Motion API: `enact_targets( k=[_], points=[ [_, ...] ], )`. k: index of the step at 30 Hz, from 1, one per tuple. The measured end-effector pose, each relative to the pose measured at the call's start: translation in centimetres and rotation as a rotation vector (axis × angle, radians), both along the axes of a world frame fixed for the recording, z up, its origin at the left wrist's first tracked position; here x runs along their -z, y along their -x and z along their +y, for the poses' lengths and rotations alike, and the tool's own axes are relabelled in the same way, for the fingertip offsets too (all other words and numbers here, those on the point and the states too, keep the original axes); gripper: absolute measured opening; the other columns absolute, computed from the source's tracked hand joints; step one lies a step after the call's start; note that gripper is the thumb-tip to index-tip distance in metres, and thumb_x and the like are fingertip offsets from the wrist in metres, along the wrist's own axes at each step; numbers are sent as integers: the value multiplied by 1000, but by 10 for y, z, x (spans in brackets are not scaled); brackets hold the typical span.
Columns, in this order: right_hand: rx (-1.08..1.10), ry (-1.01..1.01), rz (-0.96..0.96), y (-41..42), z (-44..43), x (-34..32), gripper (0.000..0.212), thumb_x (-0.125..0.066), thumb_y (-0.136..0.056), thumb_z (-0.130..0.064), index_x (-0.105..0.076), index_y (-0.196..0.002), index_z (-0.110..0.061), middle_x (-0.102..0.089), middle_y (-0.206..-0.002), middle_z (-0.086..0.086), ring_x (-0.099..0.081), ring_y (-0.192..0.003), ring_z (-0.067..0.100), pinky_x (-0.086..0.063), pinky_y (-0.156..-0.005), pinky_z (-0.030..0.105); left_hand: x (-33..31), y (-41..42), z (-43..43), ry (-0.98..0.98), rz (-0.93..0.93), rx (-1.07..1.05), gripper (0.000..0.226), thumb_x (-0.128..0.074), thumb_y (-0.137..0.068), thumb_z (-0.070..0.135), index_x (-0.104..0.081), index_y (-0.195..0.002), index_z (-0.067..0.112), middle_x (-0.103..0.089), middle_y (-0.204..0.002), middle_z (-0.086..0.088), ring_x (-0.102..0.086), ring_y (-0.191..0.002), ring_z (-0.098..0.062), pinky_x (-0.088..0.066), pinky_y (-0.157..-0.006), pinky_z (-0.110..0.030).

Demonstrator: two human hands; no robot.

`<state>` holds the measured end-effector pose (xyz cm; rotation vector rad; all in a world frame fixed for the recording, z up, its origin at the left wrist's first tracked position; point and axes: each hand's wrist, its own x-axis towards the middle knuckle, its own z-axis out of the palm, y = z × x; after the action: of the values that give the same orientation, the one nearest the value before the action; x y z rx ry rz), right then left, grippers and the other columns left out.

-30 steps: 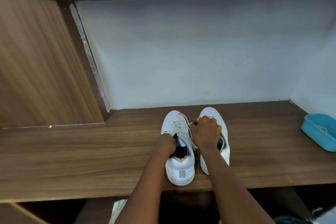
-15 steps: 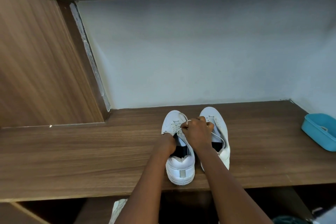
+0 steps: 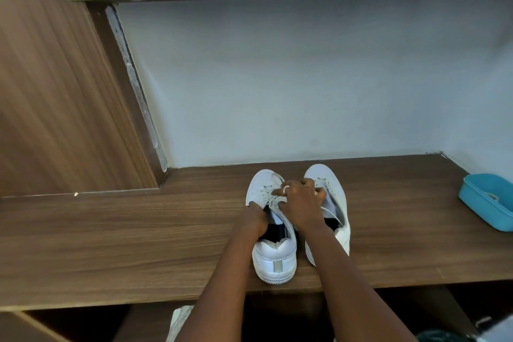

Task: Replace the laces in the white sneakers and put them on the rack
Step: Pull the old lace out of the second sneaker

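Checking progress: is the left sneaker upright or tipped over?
Upright. The left sneaker sits sole-down on the wooden shelf, heel toward the camera.

Your right hand [image 3: 302, 204]: one pale, plain ring [image 3: 286, 189] on a finger. Your left hand [image 3: 254, 219]: unadorned. Your left forearm [image 3: 222, 286] and right forearm [image 3: 355, 286]: bare, unsleeved.

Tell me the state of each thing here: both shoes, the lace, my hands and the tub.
Left sneaker: upright on the shelf, laced near the toe.
Right sneaker: upright beside it, partly behind the right hand.
Lace: pinched by the right hand.
Left hand: grips the left sneaker's side.
Blue tub: upright, no lid.
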<state>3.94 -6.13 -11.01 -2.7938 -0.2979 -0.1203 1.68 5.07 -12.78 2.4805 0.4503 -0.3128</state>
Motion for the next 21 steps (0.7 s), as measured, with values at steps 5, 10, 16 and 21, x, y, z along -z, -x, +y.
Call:
enact_targets(
  k=[5, 10, 16, 21],
  points=[
    [-14, 37, -41, 3, 3, -2, 30, -47, -94, -26, -66, -115, -36, -61, -121, -11, -33, -128, 17, -23, -101, 44, 0, 0, -1, -2, -9, -2, 39, -32, -100, 15, -35, -136, -1, -48, -135, -21, -50, -119, -32, -41, -94, -35],
    [81, -18, -43, 4, 3, -1, 28, -48, -93, -27, -68, -111, -36, -65, -116, -11, -41, -121, 16, -24, -102, 45, 0, -1, -1, 8, 3, -5, 40, -32, -100, 15, -34, -136, -1, -47, -135, -21, -49, -120, -32, -40, -95, -36],
    [124, -36, -72, 6, 7, 0, 31, -47, -92, -21, -69, -111, -34, -67, -110, -8, -47, -114, 17, -28, -100, 44, 1, 0, 0, 9, -5, -2, 38, -32, -100, 15, -37, -135, 0, -49, -133, -21, -51, -118, -31, -41, -92, -35],
    [151, -29, -69, 7, 8, 1, 33, -45, -91, -19, -68, -112, -29, -67, -109, -5, -50, -111, 20, -28, -99, 40, 0, 0, -1, 5, -3, 4, 37, -33, -101, 16, -37, -135, 1, -49, -133, -20, -51, -118, -30, -41, -92, -33]
  ],
)
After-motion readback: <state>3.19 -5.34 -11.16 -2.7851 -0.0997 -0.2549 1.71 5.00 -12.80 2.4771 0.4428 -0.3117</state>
